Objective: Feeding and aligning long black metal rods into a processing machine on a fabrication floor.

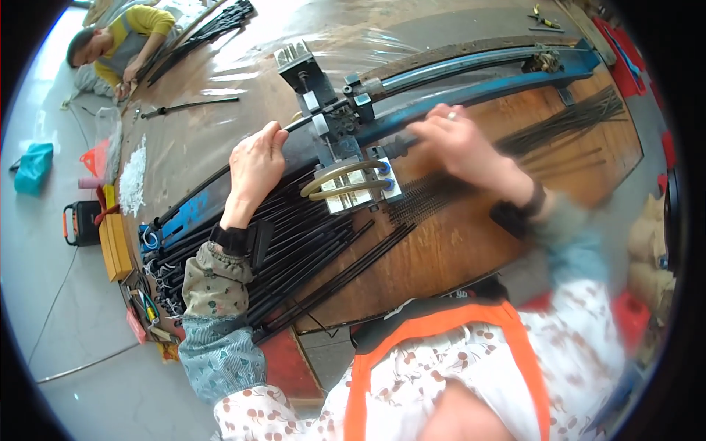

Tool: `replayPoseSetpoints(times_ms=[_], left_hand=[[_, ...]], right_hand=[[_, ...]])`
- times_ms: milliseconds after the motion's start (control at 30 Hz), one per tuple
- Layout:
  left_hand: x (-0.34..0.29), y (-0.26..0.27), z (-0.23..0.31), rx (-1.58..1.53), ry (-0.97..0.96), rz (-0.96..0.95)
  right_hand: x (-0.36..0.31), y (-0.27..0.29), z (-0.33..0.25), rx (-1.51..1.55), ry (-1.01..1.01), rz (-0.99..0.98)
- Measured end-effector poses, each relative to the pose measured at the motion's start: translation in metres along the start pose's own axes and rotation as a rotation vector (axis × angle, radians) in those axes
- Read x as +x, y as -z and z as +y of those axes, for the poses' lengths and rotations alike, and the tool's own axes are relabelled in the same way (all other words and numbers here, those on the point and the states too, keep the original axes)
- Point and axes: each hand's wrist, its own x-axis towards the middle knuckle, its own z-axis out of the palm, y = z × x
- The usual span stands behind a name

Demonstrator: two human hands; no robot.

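My left hand (257,165) is closed with thumb and finger pinched on a thin black rod (297,124), whose end reaches into the metal clamping fixture (323,121). Below that clamp, a pneumatic block (357,187) carries two curved tan hoses (342,176). My right hand (463,143) is raised just right of the fixture, its fingers curled and smeared by motion; whether anything is in them cannot be made out. Under my left forearm lie many black rods (301,246) in a loose bundle. Thin, spiral-textured rods (434,195) lie beneath my right hand.
A long blue rail (471,103) runs from the fixture to the far right. Across the table at upper left, a person (136,44) bends near more black rods (202,37). White small pieces (133,176) lie in a pile at the left edge, above a yellow box (115,246) and hand tools (151,309).
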Motion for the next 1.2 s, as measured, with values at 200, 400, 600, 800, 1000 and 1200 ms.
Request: replayPoseSetpoints(times_ms=[200,400,600,800,1000,1200], left_hand=[[0.000,-0.005,-0.005,0.063,-0.138,0.164],[0.032,-0.003,-0.017,0.285,-0.519,0.381],[-0.001,0.016,-0.122,0.440,-0.363,0.526],[-0.112,0.001,-0.031,0.205,-0.175,0.123],[-0.131,-0.022,-0.034,0.257,-0.112,0.004],[-0.136,-0.004,-0.010,0.001,-0.283,-0.064]], right_hand=[[0.003,-0.009,0.007,0.353,-0.164,-0.053],[-0.022,-0.004,0.004,0.102,-0.118,-0.442],[-0.036,-0.021,-0.018,0.187,0.067,-0.397],[-0.024,-0.003,-0.025,-0.004,0.183,-0.585],[-0.009,0.001,-0.062,-0.086,0.106,-0.502],[-0.026,-0.037,-0.077,0.317,-0.283,-0.489]])
